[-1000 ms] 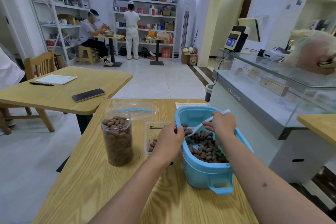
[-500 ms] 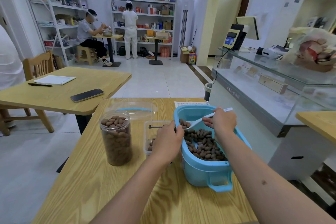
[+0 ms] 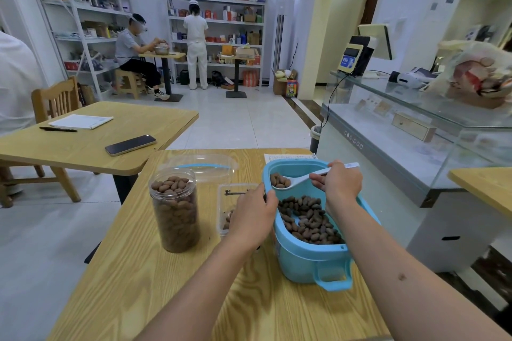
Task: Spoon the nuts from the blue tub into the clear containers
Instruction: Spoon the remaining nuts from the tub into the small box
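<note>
A blue tub (image 3: 304,263) with brown nuts (image 3: 307,219) stands on the wooden table (image 3: 166,285). My right hand (image 3: 340,183) grips a white spoon (image 3: 302,178) loaded with nuts, held above the tub's far end. My left hand (image 3: 255,216) holds the tub's left rim. To the left of the tub sits a low clear rectangular container (image 3: 224,202) with a few nuts, partly hidden by my left hand. A tall clear jar (image 3: 176,210) full of nuts stands further left.
A clear lid with a blue seal (image 3: 202,165) lies behind the containers, with a paper sheet (image 3: 291,157) at the table's far edge. A second table (image 3: 83,147) holds a phone (image 3: 130,144). A glass counter (image 3: 415,133) runs along the right. Two people are at the back shelves.
My right hand has lifted the spoon out of the nuts with a load on it and carried it toward the tub's far left. My left hand stays on the rim.
</note>
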